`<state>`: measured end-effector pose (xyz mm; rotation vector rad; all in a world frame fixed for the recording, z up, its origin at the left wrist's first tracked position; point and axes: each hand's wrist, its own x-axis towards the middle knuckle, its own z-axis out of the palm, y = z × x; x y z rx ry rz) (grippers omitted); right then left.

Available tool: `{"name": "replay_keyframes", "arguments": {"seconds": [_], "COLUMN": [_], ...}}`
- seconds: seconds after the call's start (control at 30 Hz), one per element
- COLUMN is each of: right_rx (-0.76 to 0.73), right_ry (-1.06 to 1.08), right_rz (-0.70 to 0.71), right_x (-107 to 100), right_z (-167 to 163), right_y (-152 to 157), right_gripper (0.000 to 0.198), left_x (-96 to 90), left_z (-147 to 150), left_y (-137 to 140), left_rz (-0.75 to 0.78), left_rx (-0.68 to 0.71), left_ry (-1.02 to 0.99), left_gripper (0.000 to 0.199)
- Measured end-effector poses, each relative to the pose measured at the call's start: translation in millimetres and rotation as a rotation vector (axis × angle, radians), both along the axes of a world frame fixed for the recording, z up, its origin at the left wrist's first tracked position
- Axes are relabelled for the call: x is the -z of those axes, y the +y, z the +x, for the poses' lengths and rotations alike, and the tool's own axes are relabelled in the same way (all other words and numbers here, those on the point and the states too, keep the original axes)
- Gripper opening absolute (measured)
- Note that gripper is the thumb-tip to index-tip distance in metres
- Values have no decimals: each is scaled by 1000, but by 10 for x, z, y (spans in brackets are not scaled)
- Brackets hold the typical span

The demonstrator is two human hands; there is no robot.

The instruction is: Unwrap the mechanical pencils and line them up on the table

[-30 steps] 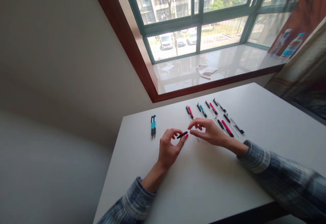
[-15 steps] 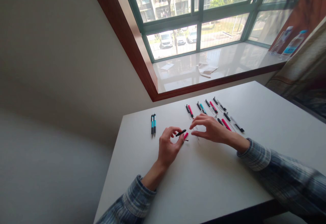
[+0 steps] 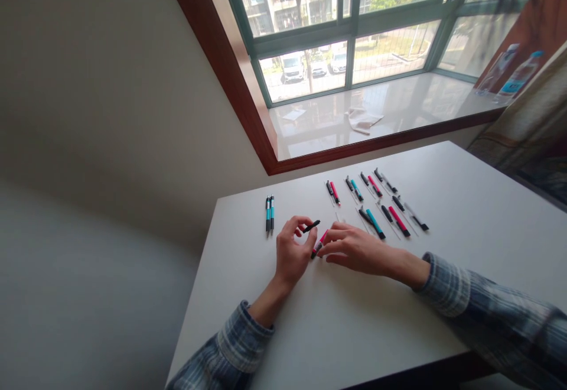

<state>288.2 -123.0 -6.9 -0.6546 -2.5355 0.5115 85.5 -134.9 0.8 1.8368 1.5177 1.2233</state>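
In the head view, the left hand (image 3: 293,254) pinches a black pen part (image 3: 312,226) over the table (image 3: 354,319); the right hand (image 3: 361,251) reaches a pink barrel (image 3: 325,237) between them, its grip unclear. At left, 2 teal pens (image 3: 270,215) look finished; at far right, about 7 sets of loose parts (image 3: 399,222) look unassembled.

The surface (image 3: 354,331) is white; near its left edge, two turquoise-and-black pens (image 3: 271,213); toward its far edge, pink, teal and black pen parts (image 3: 399,221); the held piece (image 3: 312,226), black; the sleeves (image 3: 452,283) (both plaid), blue and white.
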Motion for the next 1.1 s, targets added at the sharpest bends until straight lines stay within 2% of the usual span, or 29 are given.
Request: {"name": "replay_keyframes", "arguments": {"seconds": [0.13,0.47,0.73,0.9,1.1], "right_rx": [5,58,30,40,32], "right_ry": [-2,-4,2,-32,-20], "right_rz": [41,-54,-66,-32,-83], "right_x": [15,-16,-121,-113,-106], "right_z": [-27,-2,74,67,40], "right_y": [5,17,63,56,34], "right_gripper": [20,12,19,22,12], "left_x": [12,15,39,55,46], "left_z": [3,-17,-64,-77,-78], "left_y": [10,15,-4,-8,0], "left_rz": [-8,-22,-22,-25,-23], "left_rx": [3,-2,4,23,19], "left_ry": [-3,-8,-20,-22,-18], "left_gripper": [4,6,6,6,6]}}
